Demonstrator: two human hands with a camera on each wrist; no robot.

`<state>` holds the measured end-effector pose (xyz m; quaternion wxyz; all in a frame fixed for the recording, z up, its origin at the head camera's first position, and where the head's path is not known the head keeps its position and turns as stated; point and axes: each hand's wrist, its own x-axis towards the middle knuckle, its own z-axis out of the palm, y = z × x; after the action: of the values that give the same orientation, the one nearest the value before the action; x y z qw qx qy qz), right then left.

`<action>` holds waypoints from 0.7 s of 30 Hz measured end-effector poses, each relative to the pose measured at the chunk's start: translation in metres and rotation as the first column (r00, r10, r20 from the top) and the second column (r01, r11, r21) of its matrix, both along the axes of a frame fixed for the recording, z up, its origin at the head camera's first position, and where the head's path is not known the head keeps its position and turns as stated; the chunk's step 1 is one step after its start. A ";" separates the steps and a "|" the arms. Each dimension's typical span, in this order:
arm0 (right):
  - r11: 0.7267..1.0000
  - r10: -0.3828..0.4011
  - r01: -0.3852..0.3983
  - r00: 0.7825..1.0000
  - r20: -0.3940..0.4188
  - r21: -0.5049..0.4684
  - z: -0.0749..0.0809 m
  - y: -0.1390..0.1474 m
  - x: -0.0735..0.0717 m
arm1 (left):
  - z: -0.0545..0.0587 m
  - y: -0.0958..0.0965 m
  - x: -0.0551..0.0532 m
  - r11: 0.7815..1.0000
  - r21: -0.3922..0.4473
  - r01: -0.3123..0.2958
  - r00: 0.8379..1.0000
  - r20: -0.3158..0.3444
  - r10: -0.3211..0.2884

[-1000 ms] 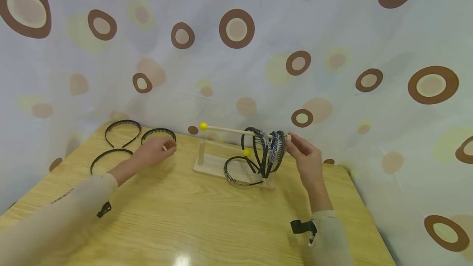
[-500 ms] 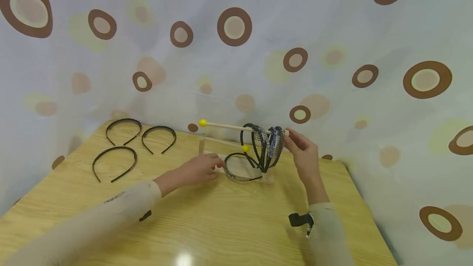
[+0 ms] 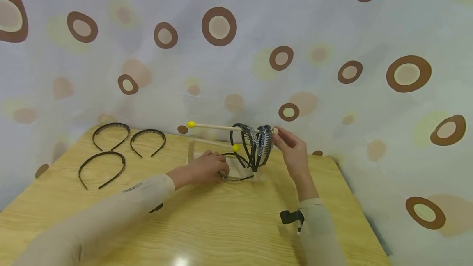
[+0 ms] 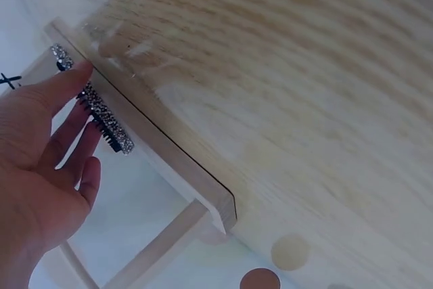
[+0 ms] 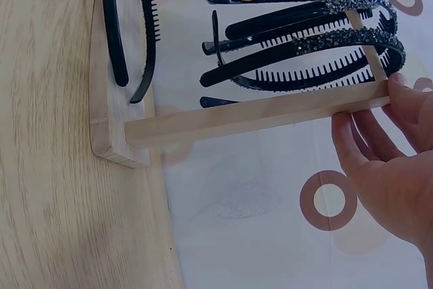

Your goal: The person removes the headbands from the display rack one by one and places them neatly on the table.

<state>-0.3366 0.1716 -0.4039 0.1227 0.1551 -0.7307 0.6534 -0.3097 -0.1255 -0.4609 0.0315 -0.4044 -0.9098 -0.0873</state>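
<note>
A wooden headband rack with an upper rod point(image 3: 216, 127) and yellow ball tips stands toward the back of the table. Several black headbands point(image 5: 270, 52), some glittery on top, hang from the upper rod near its right end. On the rack's base point(image 4: 176, 160) lies another headband with a silver glitter band and comb teeth point(image 4: 105, 116). My left hand point(image 3: 207, 168) pinches this one between thumb and fingers; part of it is hidden behind the hand in the head view. My right hand point(image 3: 293, 155) grips the top of the rack's upright post point(image 5: 270, 116).
Three black headbands lie on the left of the wooden table point(image 3: 207, 225): one at the back left point(image 3: 111, 124), one beside it point(image 3: 148, 130), one nearer the front point(image 3: 101, 154). A patterned sheet point(image 3: 236, 69) rises behind the table.
My left hand has moved right, from beside the loose headbands to the glittery one on the rack base, and now pinches it. My right hand has stayed on the post.
</note>
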 end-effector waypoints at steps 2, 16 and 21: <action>1.000 0.004 -0.004 1.000 -0.001 0.004 0.000 -0.001 -0.001 | -0.001 0.001 -0.001 1.000 0.000 0.011 1.000 0.014 -0.011; 1.000 0.016 -0.016 1.000 -0.019 0.007 -0.001 -0.001 0.000 | -0.001 -0.004 0.013 0.995 0.072 0.072 0.994 -0.089 -0.065; 1.000 0.003 -0.003 1.000 -0.007 0.022 0.002 -0.001 0.002 | 0.010 -0.015 0.027 0.979 0.169 0.115 0.989 -0.111 -0.098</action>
<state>-0.3346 0.1708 -0.4015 0.1227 0.1598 -0.7373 0.6448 -0.2824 -0.1406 -0.4508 0.1084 -0.4522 -0.8729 -0.1477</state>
